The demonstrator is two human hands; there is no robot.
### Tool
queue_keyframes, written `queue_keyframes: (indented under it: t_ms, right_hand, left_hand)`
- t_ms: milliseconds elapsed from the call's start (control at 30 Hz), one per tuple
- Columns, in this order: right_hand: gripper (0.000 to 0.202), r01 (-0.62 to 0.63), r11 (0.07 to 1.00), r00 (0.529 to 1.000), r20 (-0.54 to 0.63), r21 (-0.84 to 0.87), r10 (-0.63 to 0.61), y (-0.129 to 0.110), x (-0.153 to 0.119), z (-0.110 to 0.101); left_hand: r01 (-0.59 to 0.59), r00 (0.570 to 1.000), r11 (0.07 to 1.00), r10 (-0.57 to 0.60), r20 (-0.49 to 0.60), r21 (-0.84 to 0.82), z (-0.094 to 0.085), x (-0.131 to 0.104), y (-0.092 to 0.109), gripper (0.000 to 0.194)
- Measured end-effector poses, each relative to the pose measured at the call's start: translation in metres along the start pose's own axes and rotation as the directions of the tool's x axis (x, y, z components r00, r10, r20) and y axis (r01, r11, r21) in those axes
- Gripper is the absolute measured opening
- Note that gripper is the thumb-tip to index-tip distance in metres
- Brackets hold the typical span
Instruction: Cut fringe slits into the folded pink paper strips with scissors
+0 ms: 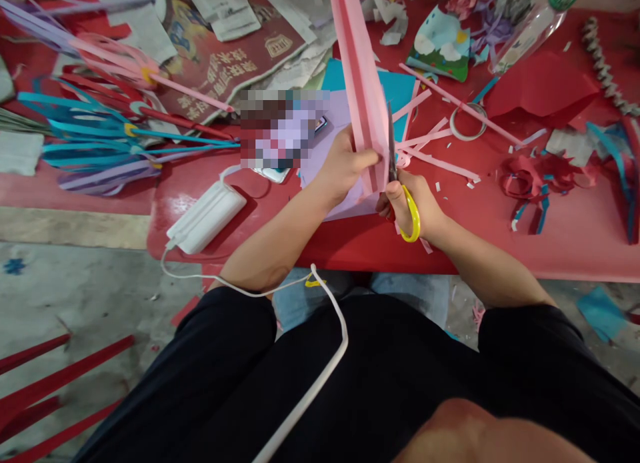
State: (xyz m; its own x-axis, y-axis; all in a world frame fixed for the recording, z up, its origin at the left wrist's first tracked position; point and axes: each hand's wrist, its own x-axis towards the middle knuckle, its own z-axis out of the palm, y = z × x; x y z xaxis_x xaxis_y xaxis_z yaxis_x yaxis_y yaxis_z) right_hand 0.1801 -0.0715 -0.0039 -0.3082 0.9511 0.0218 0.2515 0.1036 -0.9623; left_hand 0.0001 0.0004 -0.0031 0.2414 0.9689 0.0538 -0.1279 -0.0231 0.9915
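Observation:
My left hand [345,166] grips the lower end of a long folded pink paper [357,69] that rises up and away over the red table [500,236]. My right hand [413,206] holds yellow-handled scissors [411,213], fingers through the loops. The dark blades [391,143] run upward along the right edge of the pink paper, close to my left thumb. Thin pink strips [430,149] lie on the table just right of the blades.
A white power bank [207,216] with its cable sits at the table's left front. Paper craft pieces in blue, purple and pink [100,136] lie at left. A tape ring [467,123], red paper scraps [530,183], newspapers [230,56] and a plastic bottle [535,23] crowd the back.

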Motion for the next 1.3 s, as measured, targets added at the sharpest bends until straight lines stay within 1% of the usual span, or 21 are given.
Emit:
queue_keyframes:
  t_ms: [100, 167, 367, 533, 733, 967, 1167, 1233, 1300]
  right_hand:
    - [0.079, 0.000, 1.000, 1.000, 0.004, -0.001, 0.000, 0.002, 0.001, 0.000]
    - [0.079, -0.002, 1.000, 1.000, 0.004, 0.001, 0.002, 0.002, 0.002, 0.000]
    - [0.081, -0.016, 1.000, 1.000, -0.003, -0.011, 0.016, 0.001, 0.003, 0.001]
    - [0.078, -0.045, 0.999, 0.999, 0.000, 0.005, 0.045, 0.005, 0.004, 0.001]
    - [0.077, -0.068, 0.998, 0.998, -0.004, 0.006, 0.068, 0.007, 0.003, 0.002]
    - [0.076, -0.052, 0.998, 0.998, -0.025, -0.020, 0.051, 0.003, 0.004, 0.002]
    - [0.078, -0.062, 0.997, 0.998, -0.036, -0.051, 0.060, -0.005, 0.005, -0.001]
    - [0.078, -0.057, 0.997, 0.998, -0.038, -0.059, 0.055, -0.007, 0.005, -0.001]
    - [0.079, -0.065, 0.995, 0.997, -0.041, -0.071, 0.062, -0.009, 0.004, -0.001]
  left_hand:
    - [0.053, 0.998, 0.997, -0.052, -0.019, 0.059, 0.000, 0.001, 0.000, 0.020]
    - [0.070, 0.997, 0.994, -0.069, -0.025, 0.079, 0.001, 0.000, 0.001, 0.023]
    - [0.085, 0.996, 0.995, -0.085, -0.011, 0.059, 0.002, -0.001, 0.006, 0.021]
    - [0.077, 0.997, 0.997, -0.077, -0.005, 0.022, 0.001, 0.001, 0.005, 0.021]
    - [0.085, 0.996, 0.995, -0.084, -0.031, 0.044, 0.002, 0.000, 0.007, 0.018]
    - [0.074, 0.997, 0.997, -0.073, -0.019, 0.033, -0.002, -0.001, 0.008, 0.021]
    - [0.085, 0.994, 0.996, -0.083, -0.065, 0.028, -0.004, 0.002, 0.004, 0.026]
    - [0.082, 0.995, 0.996, -0.080, -0.052, 0.032, -0.004, 0.001, 0.002, 0.026]
    - [0.052, 0.998, 0.998, -0.051, -0.023, 0.029, -0.007, 0.001, 0.006, 0.025]
